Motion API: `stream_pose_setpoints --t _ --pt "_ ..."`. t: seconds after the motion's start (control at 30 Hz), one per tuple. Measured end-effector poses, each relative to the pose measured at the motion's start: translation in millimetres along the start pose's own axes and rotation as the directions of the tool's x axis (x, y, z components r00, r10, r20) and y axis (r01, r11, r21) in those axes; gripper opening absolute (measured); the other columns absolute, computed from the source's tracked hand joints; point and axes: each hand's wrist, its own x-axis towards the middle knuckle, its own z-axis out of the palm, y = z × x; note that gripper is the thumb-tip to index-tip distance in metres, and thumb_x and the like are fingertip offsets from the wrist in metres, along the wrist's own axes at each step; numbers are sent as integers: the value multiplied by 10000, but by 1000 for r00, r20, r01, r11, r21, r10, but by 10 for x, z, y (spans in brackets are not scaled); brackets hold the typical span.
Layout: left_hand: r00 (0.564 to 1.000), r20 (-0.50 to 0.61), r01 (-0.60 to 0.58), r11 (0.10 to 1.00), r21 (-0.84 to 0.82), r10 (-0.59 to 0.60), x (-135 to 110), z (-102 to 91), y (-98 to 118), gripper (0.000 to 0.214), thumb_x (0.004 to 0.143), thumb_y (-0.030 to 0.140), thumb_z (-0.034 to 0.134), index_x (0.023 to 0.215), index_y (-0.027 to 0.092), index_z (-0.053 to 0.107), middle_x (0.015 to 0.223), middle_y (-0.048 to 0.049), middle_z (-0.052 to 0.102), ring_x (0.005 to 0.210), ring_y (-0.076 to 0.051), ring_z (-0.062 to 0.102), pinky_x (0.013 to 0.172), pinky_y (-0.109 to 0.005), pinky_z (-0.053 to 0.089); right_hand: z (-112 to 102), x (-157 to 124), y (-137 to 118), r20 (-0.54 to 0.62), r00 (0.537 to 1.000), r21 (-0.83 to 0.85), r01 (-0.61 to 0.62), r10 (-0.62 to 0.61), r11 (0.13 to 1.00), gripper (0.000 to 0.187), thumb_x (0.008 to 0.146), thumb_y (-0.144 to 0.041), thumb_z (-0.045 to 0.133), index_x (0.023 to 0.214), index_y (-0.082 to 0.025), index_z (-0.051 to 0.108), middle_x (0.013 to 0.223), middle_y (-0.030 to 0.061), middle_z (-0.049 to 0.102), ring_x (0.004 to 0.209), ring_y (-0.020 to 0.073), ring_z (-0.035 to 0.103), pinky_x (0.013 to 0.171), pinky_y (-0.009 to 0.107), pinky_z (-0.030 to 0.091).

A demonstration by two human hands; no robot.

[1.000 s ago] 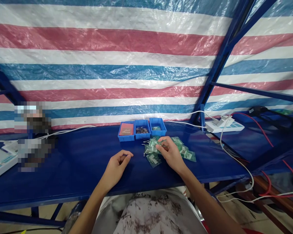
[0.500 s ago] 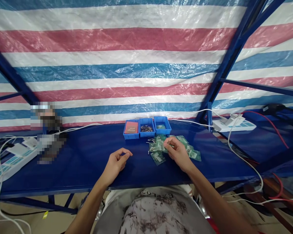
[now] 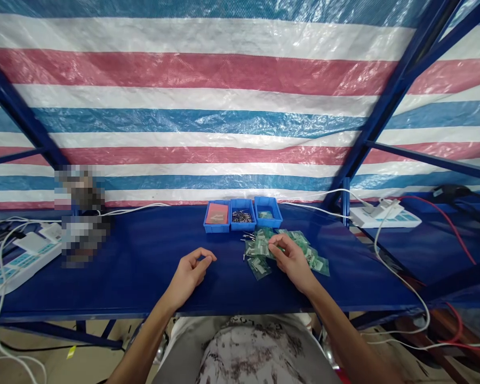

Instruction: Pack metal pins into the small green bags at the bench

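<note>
My right hand point(image 3: 291, 261) is at the near side of a pile of small green-tinted plastic bags point(image 3: 300, 239). Its thumb and forefinger pinch the edge of one small plastic bag point(image 3: 263, 246) that has pale parts inside. Another such bag point(image 3: 259, 266) lies flat just below. Several thin metal pins point(image 3: 248, 237) stick out at the pile's left side. Over the bare blue tabletop to the left is my left hand point(image 3: 191, 272), fingers curled and thumb against the forefinger, with nothing visible between them.
Three blue bins stand in a row behind the pile: one with pink pieces point(image 3: 217, 213), one with dark metal pins point(image 3: 242, 216), one with small bags point(image 3: 266, 214). White power strips lie at left point(image 3: 20, 264) and right point(image 3: 386, 214). Blue frame posts point(image 3: 378, 125) flank the table.
The camera view has tilted up a little, so the table appears lower. Both hands keep nearly the same pose and place, the right still pinching the bag.
</note>
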Motion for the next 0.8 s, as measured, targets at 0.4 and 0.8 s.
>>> stream_pose_setpoints --t 0.4,0.8 --pt "999 19 31 999 11 -31 -50 -33 3 395 1017 574 663 1066 183 626 565 130 210 475 -62 149 461 -215 135 5 -52 5 -23 999 -15 -46 46 999 309 1008 -557 680 1073 -267 593 851 -39 460 504 66 251 407 239 229" --pt "991 25 124 975 183 -131 -93 -67 83 475 1029 634 607 1112 169 649 624 98 219 535 -87 190 512 -255 130 33 -100 -92 -27 994 -16 -104 104 994 280 1053 -546 620 1071 -272 562 866 -36 433 523 76 260 421 239 243"
